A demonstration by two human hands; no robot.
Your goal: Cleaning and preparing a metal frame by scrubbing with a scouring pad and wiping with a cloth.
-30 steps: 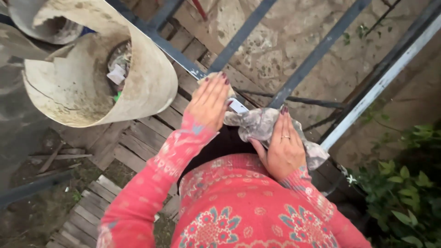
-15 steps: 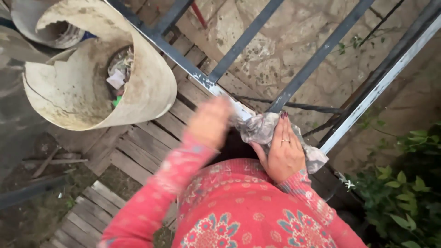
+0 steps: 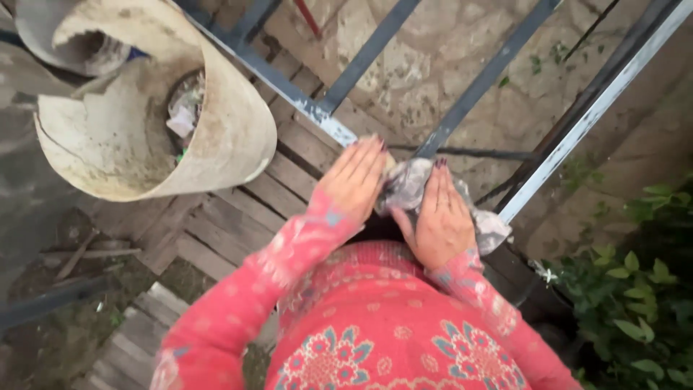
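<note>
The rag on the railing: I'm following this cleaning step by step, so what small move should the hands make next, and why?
Probably slide the rag along the grey rail: both hands, left hand and right hand, press flat on it there, and the rail beyond looks smudged.

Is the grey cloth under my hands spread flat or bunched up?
Bunched up: the grey cloth shows crumpled folds between the left hand and right hand, trailing past the right wrist.

One head-worn camera looks steeply down from close above the hands, past the wearer's chest, facing the metal railing [image 3: 339, 123] and the wooden planks [image 3: 216, 224] below.
</note>
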